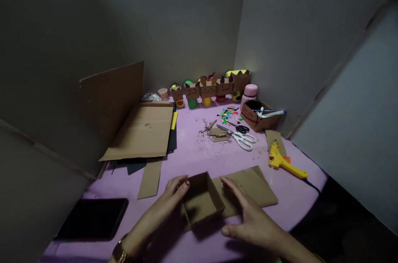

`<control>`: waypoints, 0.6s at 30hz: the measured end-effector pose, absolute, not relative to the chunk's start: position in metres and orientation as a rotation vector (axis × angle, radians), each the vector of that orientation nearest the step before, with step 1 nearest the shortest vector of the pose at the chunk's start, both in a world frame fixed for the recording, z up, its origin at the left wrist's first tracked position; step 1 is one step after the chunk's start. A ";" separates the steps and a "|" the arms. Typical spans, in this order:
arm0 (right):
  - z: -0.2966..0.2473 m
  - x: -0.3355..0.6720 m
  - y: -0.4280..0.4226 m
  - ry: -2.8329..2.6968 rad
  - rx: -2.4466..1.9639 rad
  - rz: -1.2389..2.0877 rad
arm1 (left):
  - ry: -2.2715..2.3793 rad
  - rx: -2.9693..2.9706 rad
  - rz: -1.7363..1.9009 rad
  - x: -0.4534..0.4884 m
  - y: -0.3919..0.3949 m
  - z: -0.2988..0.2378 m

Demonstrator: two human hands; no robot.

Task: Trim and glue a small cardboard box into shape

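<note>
A small open-topped cardboard box [203,205] is tilted just above the near part of the table. My left hand [174,194] grips its left wall, with the thumb over the rim and the other fingers partly hidden behind the wall. To the right of the box, my right hand [245,213] is spread with thumb and fingers apart, holding nothing. Under that hand and partly behind the box lies a flat cardboard sheet [253,186].
A yellow glue gun [287,165] lies at right, its cord trailing off the edge. White-handled scissors [244,140], black-handled scissors [241,128] and scraps sit mid-table. Cardboard [146,130] and a dark tablet [93,219] lie left. Decorated cardboard figures [207,91] line the back.
</note>
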State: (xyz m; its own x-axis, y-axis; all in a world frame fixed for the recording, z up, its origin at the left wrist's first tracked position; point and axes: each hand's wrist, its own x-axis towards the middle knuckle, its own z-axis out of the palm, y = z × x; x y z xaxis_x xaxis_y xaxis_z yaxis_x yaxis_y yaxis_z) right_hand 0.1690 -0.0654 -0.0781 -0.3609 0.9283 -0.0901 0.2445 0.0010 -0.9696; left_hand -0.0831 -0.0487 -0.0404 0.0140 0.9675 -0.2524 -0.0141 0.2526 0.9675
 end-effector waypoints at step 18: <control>-0.107 0.121 -0.057 -1.842 -1.067 1.180 | 1.156 1.352 0.971 -0.086 -0.089 -0.099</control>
State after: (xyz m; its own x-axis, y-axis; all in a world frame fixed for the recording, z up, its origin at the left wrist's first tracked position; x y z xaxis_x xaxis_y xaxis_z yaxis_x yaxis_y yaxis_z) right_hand 0.1208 -0.0566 -0.1065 -0.4219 0.8990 0.1175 0.2688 0.2478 -0.9307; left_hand -0.0858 -0.0894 -0.0994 0.2008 0.9782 -0.0522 0.1181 0.0287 0.9926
